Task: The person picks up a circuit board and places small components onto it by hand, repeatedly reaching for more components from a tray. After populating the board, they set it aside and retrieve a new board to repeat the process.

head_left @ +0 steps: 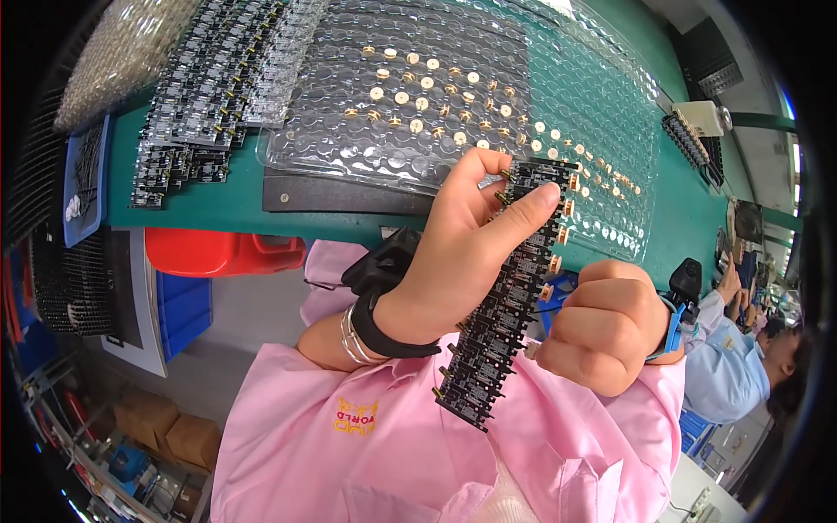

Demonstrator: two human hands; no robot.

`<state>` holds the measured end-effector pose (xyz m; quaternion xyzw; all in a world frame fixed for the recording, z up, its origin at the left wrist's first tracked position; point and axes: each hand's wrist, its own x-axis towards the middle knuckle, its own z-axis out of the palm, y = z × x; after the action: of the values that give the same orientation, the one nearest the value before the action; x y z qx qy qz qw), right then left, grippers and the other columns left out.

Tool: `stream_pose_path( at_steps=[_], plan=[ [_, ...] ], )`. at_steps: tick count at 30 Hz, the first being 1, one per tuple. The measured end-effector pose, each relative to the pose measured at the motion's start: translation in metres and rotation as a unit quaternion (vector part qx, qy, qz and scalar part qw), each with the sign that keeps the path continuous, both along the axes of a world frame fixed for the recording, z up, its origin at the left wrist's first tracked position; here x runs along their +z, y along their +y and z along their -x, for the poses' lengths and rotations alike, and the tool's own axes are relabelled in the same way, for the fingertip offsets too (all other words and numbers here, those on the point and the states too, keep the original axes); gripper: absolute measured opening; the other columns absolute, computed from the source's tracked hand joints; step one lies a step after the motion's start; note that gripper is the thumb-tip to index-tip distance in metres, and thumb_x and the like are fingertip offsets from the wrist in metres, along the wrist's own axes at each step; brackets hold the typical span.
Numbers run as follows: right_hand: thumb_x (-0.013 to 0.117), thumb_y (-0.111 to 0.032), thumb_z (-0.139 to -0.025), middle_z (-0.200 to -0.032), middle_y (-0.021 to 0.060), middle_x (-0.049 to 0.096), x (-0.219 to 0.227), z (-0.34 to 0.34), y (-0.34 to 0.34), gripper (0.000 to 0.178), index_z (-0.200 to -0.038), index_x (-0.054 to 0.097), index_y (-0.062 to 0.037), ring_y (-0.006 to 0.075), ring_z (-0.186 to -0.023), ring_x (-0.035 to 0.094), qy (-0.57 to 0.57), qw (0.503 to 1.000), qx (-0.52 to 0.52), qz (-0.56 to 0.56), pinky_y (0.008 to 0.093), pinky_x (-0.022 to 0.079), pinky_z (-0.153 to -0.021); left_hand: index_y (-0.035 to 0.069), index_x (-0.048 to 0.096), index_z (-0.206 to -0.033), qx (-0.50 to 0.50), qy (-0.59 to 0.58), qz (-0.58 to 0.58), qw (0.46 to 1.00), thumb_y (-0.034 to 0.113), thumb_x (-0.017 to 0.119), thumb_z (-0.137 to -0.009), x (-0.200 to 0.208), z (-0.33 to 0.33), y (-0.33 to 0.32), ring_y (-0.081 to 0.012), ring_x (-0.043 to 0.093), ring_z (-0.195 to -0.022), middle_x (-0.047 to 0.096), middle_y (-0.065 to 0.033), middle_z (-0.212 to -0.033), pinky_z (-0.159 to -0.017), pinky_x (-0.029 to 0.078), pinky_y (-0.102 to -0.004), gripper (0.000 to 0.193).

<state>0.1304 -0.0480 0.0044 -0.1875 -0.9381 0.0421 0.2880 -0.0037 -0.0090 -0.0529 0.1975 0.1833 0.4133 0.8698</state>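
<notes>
- Left hand (458, 253) is clamped on a long black circuit-board strip (506, 296), thumb and forefinger pinching its upper end, so the strip hangs slanted above the person's pink-sleeved lap, just below the near edge of the green bench (227, 205).
- Right hand (602, 327) is curled into a fist against the strip's right edge, where small round brass-coloured parts (555, 261) sit; whether it pinches one cannot be told.
- Judgement: held only at the top, the strip could flex or twist under a push from the right, and seated parts might pop loose.
- Judgement: anything dropped would fall into the lap or to the floor, since the strip is off the bench.
- Beyond the strip, the clear blister tray (436, 96) holds loose brass parts; a knock could scatter them.
- Left of that tray lie stacked black board strips (187, 122).
</notes>
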Motion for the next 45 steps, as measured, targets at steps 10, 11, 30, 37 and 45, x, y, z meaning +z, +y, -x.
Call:
stream_pose_path(
  at_steps=[10,11,30,37,45],
  plan=[
    [0.058,-0.008,-0.063,-0.083,0.0081,0.052,-0.008,0.002,-0.001,0.019,-0.081,0.058,-0.0022,0.0196,-0.074,0.045,0.016,1.0,-0.008,0.022,0.0268,0.042,-0.053,0.004,0.037,-0.095,-0.005,-0.008,0.024,1.0,0.012,0.055,-0.083,-0.001,-0.001,-0.001,-0.0045,0.05,-0.059,0.053,-0.0031,-0.076,-0.048,0.042,-0.0186,0.023],
    [0.058,-0.008,-0.063,-0.083,0.0081,0.052,-0.009,0.002,-0.002,0.019,-0.081,0.058,-0.0022,0.0196,-0.074,0.045,0.017,1.0,-0.007,0.022,0.0268,0.042,-0.053,0.004,0.037,-0.095,-0.006,-0.007,0.023,1.0,0.013,0.055,-0.083,-0.001,-0.001,-0.001,-0.0044,0.05,-0.059,0.053,-0.003,-0.076,-0.048,0.042,-0.0185,0.023],
    [0.065,-0.014,-0.068,-0.078,0.0038,0.05,-0.018,-0.002,-0.011,0.021,-0.085,0.059,-0.004,0.017,-0.068,0.043,0.134,0.983,-0.061,0.107,0.0261,0.038,-0.055,0.005,0.038,-0.095,-0.034,-0.005,0.067,0.997,0.015,0.055,-0.084,0.008,0.009,0.003,-0.0039,0.049,-0.058,0.052,-0.0015,-0.073,-0.047,0.04,-0.0174,0.023],
    [0.07,-0.029,-0.067,-0.077,0.0027,0.05,-0.043,0.007,-0.024,0.033,-0.086,0.056,-0.0066,0.017,-0.064,0.044,0.26,0.931,-0.186,0.178,0.0262,0.035,-0.057,0.005,0.038,-0.093,-0.015,0.013,0.054,0.998,0.014,0.055,-0.084,0.006,0.007,0.004,-0.002,0.046,-0.058,0.052,-0.0001,-0.073,-0.046,0.038,-0.0166,0.021],
    [0.072,-0.032,-0.062,-0.076,0.0021,0.05,-0.045,0.011,-0.024,0.038,-0.086,0.055,-0.0077,0.0172,-0.064,0.045,0.249,0.94,-0.194,0.13,0.0268,0.035,-0.057,0.005,0.037,-0.095,0.014,0.005,0.046,0.999,0.011,0.056,-0.083,0.006,0.003,0.0,-0.0009,0.044,-0.059,0.051,0.0003,-0.075,-0.046,0.036,-0.0158,0.024]
  ],
)
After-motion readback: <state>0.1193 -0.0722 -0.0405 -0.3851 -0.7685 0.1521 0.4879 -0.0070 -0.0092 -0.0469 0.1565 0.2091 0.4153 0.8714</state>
